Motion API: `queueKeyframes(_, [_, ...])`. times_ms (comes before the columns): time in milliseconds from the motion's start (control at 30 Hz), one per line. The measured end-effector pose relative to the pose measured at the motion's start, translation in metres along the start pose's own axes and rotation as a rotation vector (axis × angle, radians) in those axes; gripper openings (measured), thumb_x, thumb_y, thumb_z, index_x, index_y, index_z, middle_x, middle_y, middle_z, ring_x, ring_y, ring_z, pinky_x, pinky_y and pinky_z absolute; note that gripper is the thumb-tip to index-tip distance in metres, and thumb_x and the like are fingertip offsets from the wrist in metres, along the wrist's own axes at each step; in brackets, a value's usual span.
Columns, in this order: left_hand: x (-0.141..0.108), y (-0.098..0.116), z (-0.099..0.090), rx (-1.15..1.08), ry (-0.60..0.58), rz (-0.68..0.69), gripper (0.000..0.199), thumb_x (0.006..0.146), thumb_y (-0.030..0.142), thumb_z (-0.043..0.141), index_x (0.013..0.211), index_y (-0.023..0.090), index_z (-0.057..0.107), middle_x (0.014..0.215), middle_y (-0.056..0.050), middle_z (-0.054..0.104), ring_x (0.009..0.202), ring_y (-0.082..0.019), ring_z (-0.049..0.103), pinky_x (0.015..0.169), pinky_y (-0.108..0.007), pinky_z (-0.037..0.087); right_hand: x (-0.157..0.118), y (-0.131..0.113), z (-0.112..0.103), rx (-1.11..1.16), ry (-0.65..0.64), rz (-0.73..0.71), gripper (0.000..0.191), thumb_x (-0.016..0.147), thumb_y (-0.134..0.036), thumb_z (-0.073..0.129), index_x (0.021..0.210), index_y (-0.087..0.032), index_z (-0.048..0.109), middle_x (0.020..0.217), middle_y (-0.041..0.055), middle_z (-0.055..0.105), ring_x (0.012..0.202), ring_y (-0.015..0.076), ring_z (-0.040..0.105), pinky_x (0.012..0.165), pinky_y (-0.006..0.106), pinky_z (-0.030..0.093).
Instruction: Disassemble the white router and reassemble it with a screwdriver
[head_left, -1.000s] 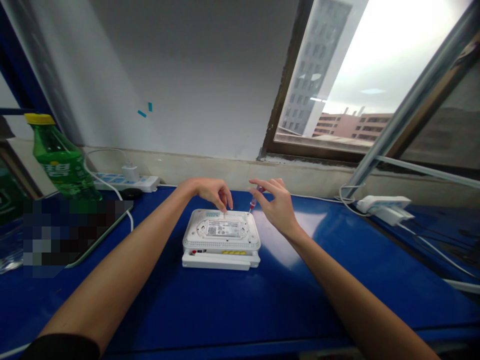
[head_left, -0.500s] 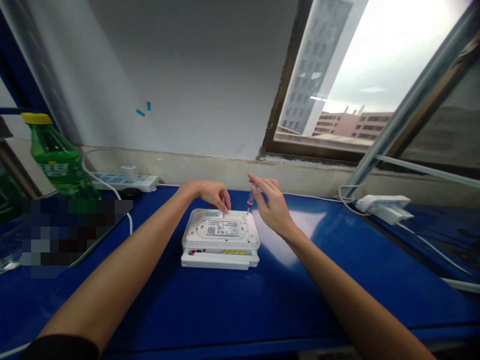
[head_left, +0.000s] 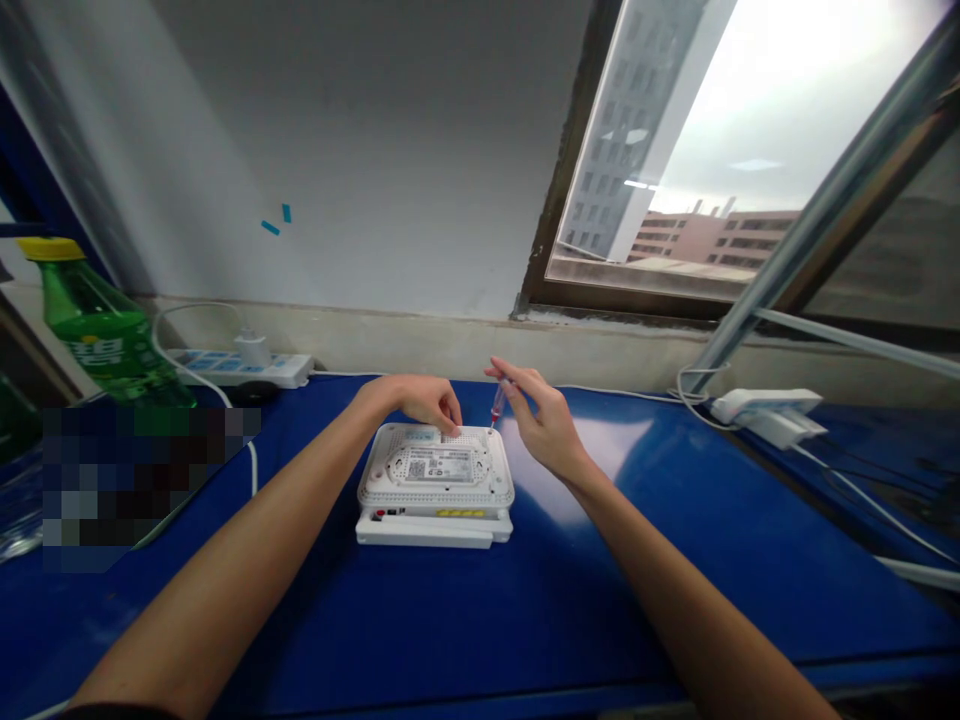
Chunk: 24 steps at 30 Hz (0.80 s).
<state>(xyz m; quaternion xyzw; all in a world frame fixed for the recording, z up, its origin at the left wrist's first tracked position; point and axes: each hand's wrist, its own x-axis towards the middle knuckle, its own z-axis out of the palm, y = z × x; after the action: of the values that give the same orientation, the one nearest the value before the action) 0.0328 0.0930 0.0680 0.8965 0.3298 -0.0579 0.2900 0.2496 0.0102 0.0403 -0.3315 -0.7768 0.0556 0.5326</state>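
A white router (head_left: 438,487) lies on the blue tabletop, its labelled underside facing up and its row of yellow ports toward me. My left hand (head_left: 430,400) rests at its far edge, fingers curled down onto the casing; whether they grip the edge is hidden. My right hand (head_left: 538,412) holds a small screwdriver (head_left: 499,401) with a clear handle and a red collar. The screwdriver stands nearly upright, slightly tilted, its tip at the router's far right corner. Thumb and fingers close around the handle near its top.
A green bottle (head_left: 105,335) with a yellow cap stands at the left. Behind it are a white power strip (head_left: 281,370) with a plugged-in charger (head_left: 253,349) and a dark mouse-like object (head_left: 253,391). Another white power strip (head_left: 765,408) lies at the right by a metal pole (head_left: 739,330).
The view has shifted slightly, so the router appears a little lower and further left. My right fingers have bent more around the screwdriver handle; its tip stays at the same corner.
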Motion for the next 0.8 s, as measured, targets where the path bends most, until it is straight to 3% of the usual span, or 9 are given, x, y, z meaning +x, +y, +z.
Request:
queueKeyframes(200, [0.001,0.0,0.0,-0.014,0.006,-0.004,0.028,0.081,0.033,0.07,0.103,0.019,0.082,0.099,-0.006,0.08,0.087,-0.022,0.071,0.07,-0.023,0.048,0.001,0.002,0.001,-0.109,0.132,0.053,0.016,0.09,-0.027,0.073,0.105,-0.023,0.077,0.077,0.0026,0.066,0.077,0.0203,0.06,0.075,0.036,0.05])
queueKeyframes(267, [0.001,0.001,0.0,-0.017,0.012,-0.003,0.026,0.081,0.031,0.07,0.101,0.018,0.082,0.098,-0.006,0.081,0.087,-0.022,0.071,0.071,-0.023,0.048,0.0,0.0,0.002,-0.139,0.119,0.036,0.021,0.092,-0.028,0.07,0.112,-0.023,0.076,0.082,0.0042,0.066,0.081,0.0217,0.06,0.077,0.038,0.05])
queueKeyframes(367, [0.001,0.002,0.0,-0.021,0.018,-0.003,0.025,0.081,0.029,0.07,0.1,0.018,0.082,0.097,-0.008,0.081,0.088,-0.023,0.072,0.071,-0.024,0.048,-0.001,-0.004,0.004,-0.075,0.052,-0.01,0.035,0.102,-0.021,0.05,0.134,-0.026,0.064,0.109,0.0079,0.071,0.099,0.0229,0.062,0.09,0.042,0.05])
queueKeyframes(433, [0.0,0.002,0.0,-0.027,0.02,-0.002,0.026,0.081,0.029,0.07,0.101,0.017,0.082,0.098,-0.008,0.081,0.088,-0.023,0.072,0.071,-0.024,0.048,-0.002,-0.007,0.005,-0.025,0.023,-0.029,0.039,0.103,-0.017,0.044,0.136,-0.027,0.062,0.113,0.0068,0.073,0.102,0.0219,0.063,0.092,0.042,0.05])
queueKeyframes(567, [-0.001,0.0,0.0,-0.056,0.017,0.004,0.027,0.082,0.03,0.07,0.103,0.017,0.082,0.101,-0.008,0.08,0.089,-0.021,0.072,0.071,-0.022,0.048,-0.003,-0.01,0.005,-0.07,0.066,0.015,0.021,0.097,-0.021,0.062,0.114,-0.025,0.074,0.08,0.0026,0.071,0.083,0.0217,0.062,0.084,0.041,0.05])
queueKeyframes(633, [-0.001,-0.002,0.0,-0.072,0.011,0.004,0.027,0.082,0.031,0.07,0.103,0.018,0.082,0.1,-0.007,0.081,0.088,-0.021,0.072,0.07,-0.021,0.047,-0.003,-0.009,0.004,-0.112,0.11,0.052,0.015,0.092,-0.025,0.07,0.106,-0.024,0.077,0.074,0.0026,0.068,0.08,0.0221,0.059,0.08,0.04,0.05])
queueKeyframes(700, [0.0,-0.003,0.0,-0.087,0.004,0.006,0.026,0.082,0.032,0.071,0.102,0.018,0.082,0.099,-0.006,0.081,0.087,-0.02,0.072,0.07,-0.021,0.047,-0.002,-0.009,0.002,-0.128,0.125,0.055,0.018,0.092,-0.026,0.07,0.109,-0.024,0.077,0.079,0.0041,0.068,0.083,0.0228,0.059,0.08,0.041,0.05])
queueKeyframes(800, [0.0,-0.003,-0.001,-0.104,-0.005,0.011,0.025,0.083,0.032,0.071,0.101,0.019,0.082,0.098,-0.005,0.081,0.087,-0.019,0.072,0.07,-0.02,0.047,-0.001,-0.01,0.0,-0.074,0.066,-0.01,0.033,0.101,-0.018,0.053,0.128,-0.025,0.069,0.107,0.0083,0.073,0.102,0.0239,0.061,0.091,0.045,0.05])
